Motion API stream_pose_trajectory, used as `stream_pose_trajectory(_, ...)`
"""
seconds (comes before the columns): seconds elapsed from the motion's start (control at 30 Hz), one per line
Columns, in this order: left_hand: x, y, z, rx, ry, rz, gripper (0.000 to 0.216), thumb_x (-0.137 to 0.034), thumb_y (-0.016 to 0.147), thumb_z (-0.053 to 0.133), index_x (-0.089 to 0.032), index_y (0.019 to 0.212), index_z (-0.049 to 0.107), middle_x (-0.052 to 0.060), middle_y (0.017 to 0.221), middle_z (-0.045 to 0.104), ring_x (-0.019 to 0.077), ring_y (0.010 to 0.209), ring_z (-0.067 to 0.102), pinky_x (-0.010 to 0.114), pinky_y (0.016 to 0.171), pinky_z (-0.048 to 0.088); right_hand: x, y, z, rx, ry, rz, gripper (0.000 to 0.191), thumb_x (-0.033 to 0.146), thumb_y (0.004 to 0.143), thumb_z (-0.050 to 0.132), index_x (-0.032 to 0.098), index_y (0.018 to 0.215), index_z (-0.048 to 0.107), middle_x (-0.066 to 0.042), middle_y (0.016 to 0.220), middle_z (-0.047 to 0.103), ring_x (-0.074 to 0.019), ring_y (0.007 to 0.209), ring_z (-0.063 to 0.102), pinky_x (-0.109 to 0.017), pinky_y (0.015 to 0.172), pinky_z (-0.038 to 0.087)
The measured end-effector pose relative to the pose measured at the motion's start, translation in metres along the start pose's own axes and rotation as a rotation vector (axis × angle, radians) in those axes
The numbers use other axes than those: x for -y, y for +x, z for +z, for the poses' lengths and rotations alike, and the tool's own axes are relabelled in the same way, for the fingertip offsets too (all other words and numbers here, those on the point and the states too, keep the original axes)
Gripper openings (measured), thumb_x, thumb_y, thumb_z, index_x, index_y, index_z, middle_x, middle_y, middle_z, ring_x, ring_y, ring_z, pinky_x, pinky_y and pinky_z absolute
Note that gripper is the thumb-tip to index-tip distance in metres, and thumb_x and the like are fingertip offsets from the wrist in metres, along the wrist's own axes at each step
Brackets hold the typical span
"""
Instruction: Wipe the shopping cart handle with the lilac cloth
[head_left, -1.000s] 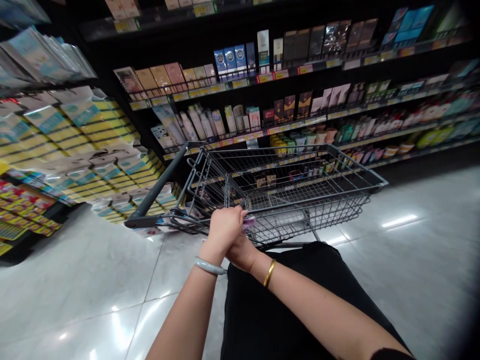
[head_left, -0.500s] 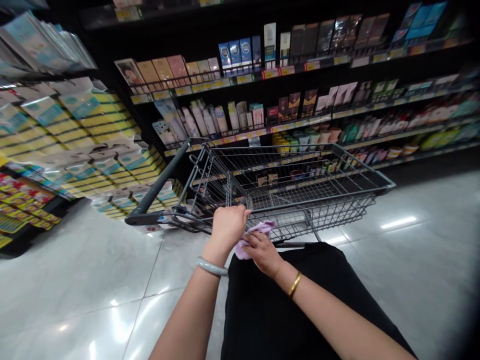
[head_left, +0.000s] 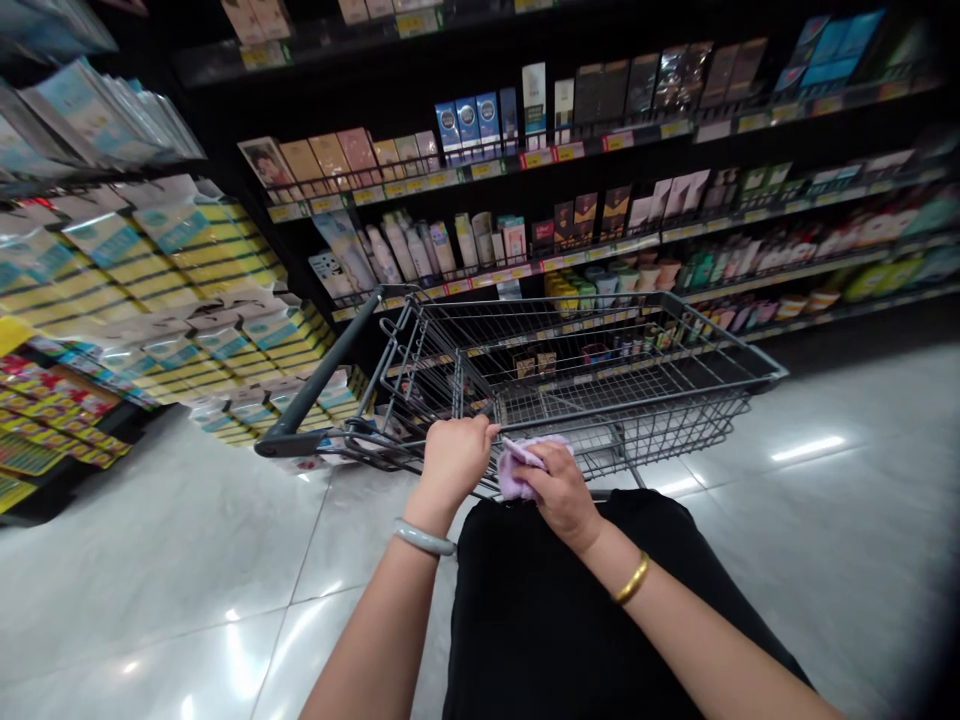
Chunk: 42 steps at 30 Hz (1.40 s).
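Observation:
A grey wire shopping cart (head_left: 697,388) stands sideways in front of me, its handle at the left. My left hand (head_left: 457,455), with a pale bangle at the wrist, is closed round the cart's near top rail. Just right of it, my right hand (head_left: 559,490), below a gold bracelet, grips a crumpled lilac cloth (head_left: 517,470) against the near side of the basket. The cloth covers a short stretch of the rail there. The wire mesh of the basket floor shows through the open top.
Behind the cart runs a dark shelf unit (head_left: 487,172) with boxes, bottles and tubes. Stacked yellow packs (head_left: 202,240) stand at the left, close to the cart's handle. Glossy grey floor tiles (head_left: 172,560) lie on both sides of my black clothing (head_left: 570,610).
My right hand has moved right and slightly up with the cloth, now bunched at the near rail. My left hand stays on the rail. The view has shifted slightly.

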<state>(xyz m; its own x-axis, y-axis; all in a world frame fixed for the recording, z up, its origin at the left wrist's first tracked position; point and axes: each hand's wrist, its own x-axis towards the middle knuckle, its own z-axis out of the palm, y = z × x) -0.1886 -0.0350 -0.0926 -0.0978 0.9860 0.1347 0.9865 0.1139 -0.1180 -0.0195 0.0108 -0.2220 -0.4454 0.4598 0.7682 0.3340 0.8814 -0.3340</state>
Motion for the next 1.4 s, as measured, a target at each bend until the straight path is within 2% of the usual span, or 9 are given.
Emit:
stream_pose_trajectory(0.1, 0.000, -0.001, -0.002, 0.018, -0.016, 0.032, 0.037, -0.039, 0.099, 0.036, -0.016, 0.091, 0.065, 0.010, 0.087, 0.071, 0.0242, 0.082, 0.068, 0.034, 0.072, 0.041, 0.016, 0.035, -0.013, -0.117, -0.035, -0.074, 0.028, 0.013, 0.089, 0.057, 0.031, 0.106, 0.072, -0.006, 0.114, 0.062, -0.0219, 0.118, 0.049, -0.043, 0.105, 0.042)
stream_pose_trajectory(0.17, -0.001, -0.001, -0.004, 0.013, -0.017, 0.034, 0.035, -0.036, 0.099, 0.037, -0.016, 0.092, 0.065, 0.010, 0.089, 0.072, 0.0231, 0.084, 0.068, 0.033, 0.074, 0.041, 0.014, 0.040, -0.012, -0.125, -0.082, -0.088, 0.029, 0.013, 0.090, 0.056, 0.029, 0.108, 0.071, -0.007, 0.117, 0.061, -0.0221, 0.119, 0.047, -0.042, 0.106, 0.041)
stream_pose_trajectory(0.37, -0.004, -0.001, -0.006, 0.008, 0.005, -0.018, 0.041, -0.041, 0.101, 0.032, -0.017, 0.092, 0.064, 0.010, 0.087, 0.073, 0.0230, 0.084, 0.069, 0.033, 0.074, 0.042, 0.009, 0.025, -0.015, 0.098, -0.054, -0.007, 0.023, 0.013, 0.084, 0.057, 0.024, 0.097, 0.072, -0.008, 0.109, 0.063, -0.0230, 0.104, 0.052, -0.041, 0.096, 0.044)
stream_pose_trajectory(0.53, -0.004, 0.000, -0.005, 0.022, -0.003, 0.029, 0.034, -0.033, 0.097, 0.038, -0.016, 0.092, 0.068, 0.011, 0.090, 0.073, 0.0249, 0.087, 0.069, 0.034, 0.074, 0.044, 0.025, 0.063, -0.044, -0.085, 0.000, 0.046, 0.023, 0.020, 0.083, 0.058, 0.023, 0.102, 0.072, -0.011, 0.119, 0.057, -0.0266, 0.113, 0.048, -0.043, 0.099, 0.041)
stream_pose_trajectory(0.7, -0.013, 0.000, -0.009, 0.059, 0.025, -0.003, 0.026, -0.022, 0.089, 0.046, -0.014, 0.091, 0.070, 0.014, 0.093, 0.073, 0.0259, 0.090, 0.068, 0.035, 0.078, 0.045, 0.016, 0.083, -0.040, 0.166, -0.121, 0.101, 0.034, 0.023, 0.083, 0.058, 0.022, 0.116, 0.067, -0.012, 0.114, 0.061, -0.0273, 0.104, 0.050, -0.042, 0.095, 0.041)
stream_pose_trajectory(0.83, -0.026, -0.002, -0.010, -0.004, -0.018, -0.012, 0.033, -0.029, 0.097, 0.037, -0.017, 0.097, 0.067, 0.012, 0.093, 0.073, 0.0232, 0.087, 0.069, 0.034, 0.077, 0.046, -0.008, 0.076, -0.050, 0.236, -0.204, 0.110, 0.043, 0.025, 0.085, 0.056, 0.020, 0.127, 0.061, -0.011, 0.112, 0.063, -0.0270, 0.101, 0.050, -0.038, 0.091, 0.040)
stream_pose_trajectory(1.1, -0.064, -0.003, -0.009, -0.010, -0.068, -0.011, 0.042, -0.041, 0.101, 0.030, -0.017, 0.097, 0.064, 0.011, 0.092, 0.071, 0.0237, 0.088, 0.068, 0.033, 0.073, 0.047, -0.035, 0.074, -0.089, 0.311, -0.268, 0.207, 0.029, 0.028, 0.085, 0.055, 0.021, 0.110, 0.067, -0.006, 0.101, 0.066, -0.0219, 0.095, 0.052, -0.031, 0.085, 0.036)
stream_pose_trajectory(1.27, -0.088, -0.005, -0.008, -0.021, -0.077, 0.023, 0.035, -0.037, 0.101, 0.033, -0.017, 0.098, 0.061, 0.011, 0.090, 0.069, 0.0238, 0.089, 0.067, 0.034, 0.075, 0.049, -0.050, 0.069, -0.108, 0.325, -0.335, 0.234, 0.023, 0.029, 0.085, 0.053, 0.025, 0.102, 0.069, -0.004, 0.096, 0.068, -0.0200, 0.093, 0.055, -0.031, 0.084, 0.032)
stream_pose_trajectory(1.4, -0.102, -0.005, -0.007, -0.037, -0.090, 0.090, 0.023, -0.022, 0.097, 0.038, -0.016, 0.111, 0.055, 0.012, 0.095, 0.069, 0.0232, 0.090, 0.067, 0.033, 0.075, 0.050, -0.037, 0.071, -0.110, 0.297, -0.433, 0.334, 0.021, 0.031, 0.087, 0.052, 0.024, 0.093, 0.070, -0.005, 0.092, 0.069, -0.0213, 0.089, 0.056, -0.033, 0.080, 0.031)
